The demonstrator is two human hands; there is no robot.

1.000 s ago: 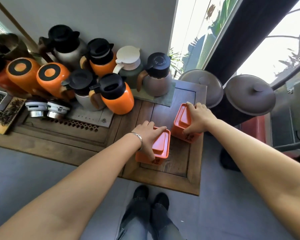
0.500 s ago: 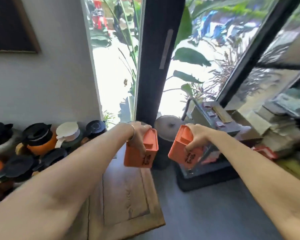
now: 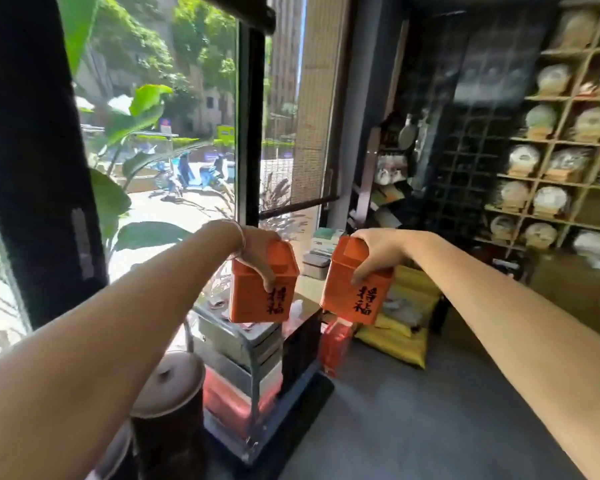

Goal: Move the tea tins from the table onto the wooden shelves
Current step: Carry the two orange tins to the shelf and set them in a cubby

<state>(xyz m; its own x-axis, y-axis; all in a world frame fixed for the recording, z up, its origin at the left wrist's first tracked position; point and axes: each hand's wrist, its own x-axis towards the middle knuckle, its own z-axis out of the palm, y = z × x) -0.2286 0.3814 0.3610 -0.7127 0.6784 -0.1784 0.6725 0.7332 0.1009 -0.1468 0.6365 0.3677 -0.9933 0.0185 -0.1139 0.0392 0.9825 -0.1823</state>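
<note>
Your left hand (image 3: 257,249) grips 1 orange tea tin (image 3: 262,292) from above, fingers curled over its lid; your right hand (image 3: 378,256) pinches a 2nd orange tin (image 3: 355,282), tilted, just beside it. Both hang in the air. The wooden shelves (image 3: 551,143) stand well beyond your right hand, holding round wrapped cakes.

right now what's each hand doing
Left hand: grips the left orange tea tin from above.
Right hand: grips the right orange tea tin.

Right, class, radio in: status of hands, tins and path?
Left grip holds one orange square tea tin. Right grip holds the other. Wooden shelves ahead-right.
</note>
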